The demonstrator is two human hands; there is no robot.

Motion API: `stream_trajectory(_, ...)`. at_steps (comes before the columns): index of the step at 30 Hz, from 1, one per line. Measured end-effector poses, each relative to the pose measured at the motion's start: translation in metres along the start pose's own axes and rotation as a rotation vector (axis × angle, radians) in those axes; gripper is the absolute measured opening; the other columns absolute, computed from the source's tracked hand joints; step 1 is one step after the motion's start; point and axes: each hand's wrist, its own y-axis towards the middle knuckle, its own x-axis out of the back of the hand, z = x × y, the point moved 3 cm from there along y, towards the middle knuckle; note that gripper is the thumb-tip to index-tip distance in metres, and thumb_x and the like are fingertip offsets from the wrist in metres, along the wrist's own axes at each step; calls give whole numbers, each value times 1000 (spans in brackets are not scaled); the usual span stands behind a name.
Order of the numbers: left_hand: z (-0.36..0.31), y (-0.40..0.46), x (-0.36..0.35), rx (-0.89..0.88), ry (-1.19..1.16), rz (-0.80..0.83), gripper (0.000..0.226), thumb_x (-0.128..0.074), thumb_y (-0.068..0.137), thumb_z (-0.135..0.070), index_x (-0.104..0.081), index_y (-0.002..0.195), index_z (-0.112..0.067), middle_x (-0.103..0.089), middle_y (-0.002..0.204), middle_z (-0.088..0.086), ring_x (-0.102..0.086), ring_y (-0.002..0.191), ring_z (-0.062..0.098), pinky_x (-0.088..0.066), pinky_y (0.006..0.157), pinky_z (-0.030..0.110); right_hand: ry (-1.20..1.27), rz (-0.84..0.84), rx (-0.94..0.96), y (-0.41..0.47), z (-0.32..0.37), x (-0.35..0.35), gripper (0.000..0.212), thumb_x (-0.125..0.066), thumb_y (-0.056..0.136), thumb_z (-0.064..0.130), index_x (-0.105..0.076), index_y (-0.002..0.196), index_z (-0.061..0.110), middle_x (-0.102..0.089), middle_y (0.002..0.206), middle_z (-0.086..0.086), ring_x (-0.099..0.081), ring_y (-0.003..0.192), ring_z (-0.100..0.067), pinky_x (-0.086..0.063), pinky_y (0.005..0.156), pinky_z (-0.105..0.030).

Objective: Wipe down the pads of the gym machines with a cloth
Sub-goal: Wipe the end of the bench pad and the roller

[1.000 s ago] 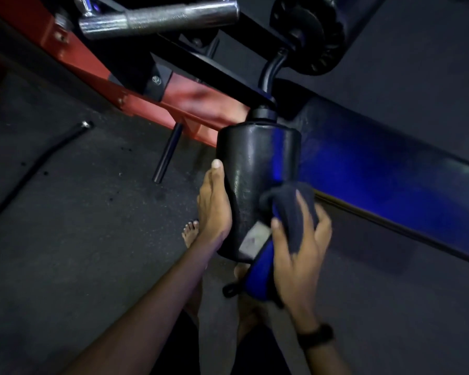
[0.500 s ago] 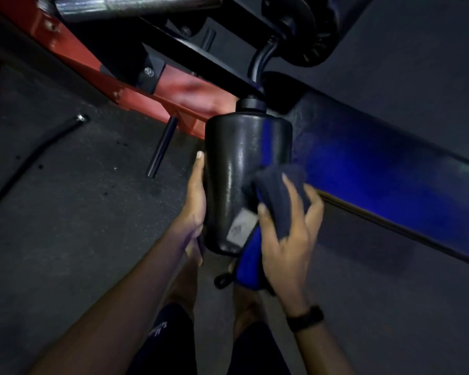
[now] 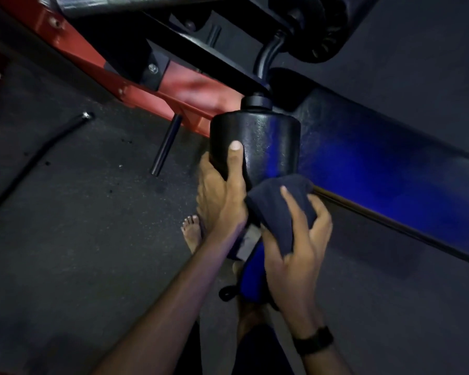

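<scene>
Red frame tubing [image 3: 157, 85] is seen running from the upper left of the frame toward the centre, above dark rubber flooring on which a loose black pin [image 3: 166, 144] lies. At the centre the black roller pad [image 3: 255, 147] hangs from a curved black arm, and it is gripped by the left hand [image 3: 222, 196], the thumb laid up its front and the fingers curled round its left side. Just right of that, the dark cloth [image 3: 276, 201] is bunched against the pad's lower right and held by the right hand [image 3: 295, 247], whose fingers are curled over it. The blue bench pad [image 3: 390, 169] stretches to the right edge. If the left grip is loosened, the roller may well turn under the stroke, so that the cloth skids without cleaning. The far side, which cannot be seen, could be missed. Bare toes [image 3: 191, 228] are shown below the hands; a dropped cloth could land there.
</scene>
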Motion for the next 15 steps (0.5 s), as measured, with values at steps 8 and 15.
stream_trajectory(8, 3, 6, -1, -32, -13, -67, 73, -35, 92, -74, -56, 135, -20, -66, 123, 3, -57, 119, 25, -39, 92, 33, 29, -124, -5, 151, 13, -21, 61, -51, 92, 52, -55, 142, 17, -50, 135, -12, -45, 124, -21, -37, 103, -26)
stream_trajectory(15, 2, 11, 7, 36, -83, 81, 99, -51, 52, -92, -62, 126, -27, -69, 101, -12, -65, 99, 11, -51, 84, 31, 73, 36, -59, -1, -3, 4, 60, -56, 93, 40, -39, 150, 40, -31, 150, -1, -35, 138, -19, -32, 110, -31)
